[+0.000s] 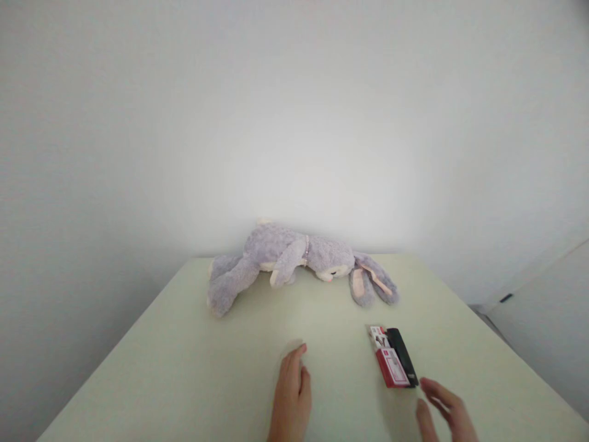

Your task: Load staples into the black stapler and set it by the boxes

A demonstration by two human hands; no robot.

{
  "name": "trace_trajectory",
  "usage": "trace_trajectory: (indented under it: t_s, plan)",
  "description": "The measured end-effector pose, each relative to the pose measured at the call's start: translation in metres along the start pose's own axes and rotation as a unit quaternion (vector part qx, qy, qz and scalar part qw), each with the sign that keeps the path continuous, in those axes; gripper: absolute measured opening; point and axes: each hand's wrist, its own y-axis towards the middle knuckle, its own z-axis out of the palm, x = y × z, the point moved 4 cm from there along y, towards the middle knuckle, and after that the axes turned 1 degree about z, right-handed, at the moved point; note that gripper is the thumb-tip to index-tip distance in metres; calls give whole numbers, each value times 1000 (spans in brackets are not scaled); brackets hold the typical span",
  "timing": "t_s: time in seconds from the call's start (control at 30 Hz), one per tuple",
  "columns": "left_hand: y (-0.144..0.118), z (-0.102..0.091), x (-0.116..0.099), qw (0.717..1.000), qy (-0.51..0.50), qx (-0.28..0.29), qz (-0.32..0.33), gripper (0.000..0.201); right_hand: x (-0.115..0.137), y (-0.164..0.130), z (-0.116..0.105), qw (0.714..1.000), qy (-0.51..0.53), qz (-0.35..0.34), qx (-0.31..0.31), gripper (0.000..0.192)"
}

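My left hand [291,396] lies flat on the pale table [184,362] near its front edge, fingers together, holding nothing. My right hand [444,411] hovers low at the front right with its fingers spread, just short of a red and white pack [389,363] that has a black bar-shaped item [402,356] lying along its right side. The fingertips are close to the pack's near end but apart from it. A grey-purple plush rabbit [294,258] lies on its side at the far edge of the table, ears pointing right.
A plain white wall rises directly behind the table. At the far right stands a white door or panel [543,319] with a small dark fitting. The table's left and right edges slope toward me.
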Motion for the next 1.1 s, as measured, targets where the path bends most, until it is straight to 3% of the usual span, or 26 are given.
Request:
trace_trajectory:
  t_s: [0.07, 0.13, 0.2, 0.3, 0.37, 0.57, 1.1]
  plan:
    - [-12, -44, 19, 982, 166, -33, 81, 47, 39, -19, 42, 993, -13, -99, 65, 43]
    - [-23, -74, 36, 942, 301, -48, 140, 50, 81, -33, 87, 970, -26, -202, 133, 52]
    - [-31, -88, 48, 887, 416, -43, 197, 58, 114, -39, 124, 953, -61, -230, 185, 65]
    - [-35, -90, 54, 821, 521, -46, 230, 69, 141, -39, 151, 941, -129, -224, 218, 70]
    - [-34, -87, 54, 805, 547, -48, 225, 72, 146, -39, 156, 938, -156, -213, 227, 67]
    - [-31, -84, 55, 794, 568, -34, 215, 70, 145, -41, 155, 933, -173, -201, 244, 65]
    - [-32, -85, 49, 797, 564, -44, 211, 70, 144, -41, 158, 931, -183, -202, 242, 64]
